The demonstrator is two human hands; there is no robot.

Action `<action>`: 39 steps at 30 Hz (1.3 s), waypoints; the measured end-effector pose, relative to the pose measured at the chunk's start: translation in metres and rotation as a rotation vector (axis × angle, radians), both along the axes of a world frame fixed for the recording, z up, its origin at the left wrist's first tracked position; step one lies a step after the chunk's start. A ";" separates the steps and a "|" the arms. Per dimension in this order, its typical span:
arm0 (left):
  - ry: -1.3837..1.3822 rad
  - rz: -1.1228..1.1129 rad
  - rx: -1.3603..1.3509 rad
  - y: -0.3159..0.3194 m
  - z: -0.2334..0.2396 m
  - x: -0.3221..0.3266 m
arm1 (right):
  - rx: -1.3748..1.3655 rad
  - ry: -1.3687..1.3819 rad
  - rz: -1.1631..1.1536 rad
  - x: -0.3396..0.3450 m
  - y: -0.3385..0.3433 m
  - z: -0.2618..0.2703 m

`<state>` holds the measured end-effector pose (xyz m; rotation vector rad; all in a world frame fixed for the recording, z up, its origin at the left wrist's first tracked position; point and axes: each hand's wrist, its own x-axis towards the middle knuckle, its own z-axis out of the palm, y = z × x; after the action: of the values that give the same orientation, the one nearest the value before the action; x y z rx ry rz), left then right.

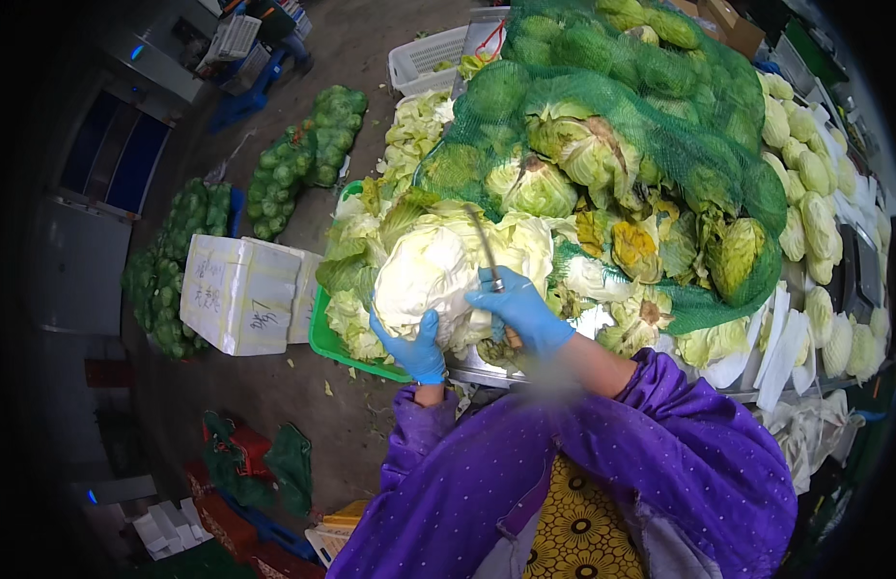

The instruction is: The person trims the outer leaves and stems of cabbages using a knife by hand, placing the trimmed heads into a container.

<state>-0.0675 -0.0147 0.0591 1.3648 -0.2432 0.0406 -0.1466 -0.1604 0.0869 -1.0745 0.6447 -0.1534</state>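
Note:
My left hand [415, 351], in a blue glove, cups a pale trimmed cabbage head [425, 271] from below and the left. My right hand [526, 304], gloved in the same blue, grips a knife [484, 239] whose thin blade points up and away. The knife's wooden handle end shows under the right palm, and the right fingertips are close to the cabbage's right side. Beneath and around the cabbage lie loose leaves [346, 264], piled in a green crate [325, 344]. A green mesh bag [484, 123] full of cabbages lies ahead, its mouth spread towards me.
Yellowed leaves [636, 246] litter the metal table. Cabbages in white foam sleeves [817, 224] line the right side. A white crate [426, 61] stands at the back. Leftward on the floor are a foam box [234, 297] with writing and bagged cabbages [278, 181]. A person [274, 25] is far off.

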 end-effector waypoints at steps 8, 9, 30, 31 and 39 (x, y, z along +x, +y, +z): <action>0.041 0.001 0.016 0.000 -0.049 0.008 | 0.333 0.023 -0.055 -0.006 -0.014 0.004; 0.061 -0.004 0.010 -0.002 -0.049 0.008 | 0.296 0.009 -0.093 -0.005 -0.012 0.006; 0.657 -0.516 -0.378 -0.036 -0.014 -0.012 | -0.042 -0.033 0.032 -0.059 -0.096 -0.002; 0.670 -0.570 -0.398 -0.038 -0.010 -0.014 | -0.045 -0.103 0.099 -0.054 -0.088 -0.014; 0.701 -0.642 -0.021 -0.040 0.035 -0.001 | 0.034 -0.194 0.016 -0.057 -0.080 0.009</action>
<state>-0.0682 -0.0551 0.0937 1.1499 -0.0760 -0.9503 -0.2033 -0.2407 0.0960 -1.0177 0.4620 -0.2290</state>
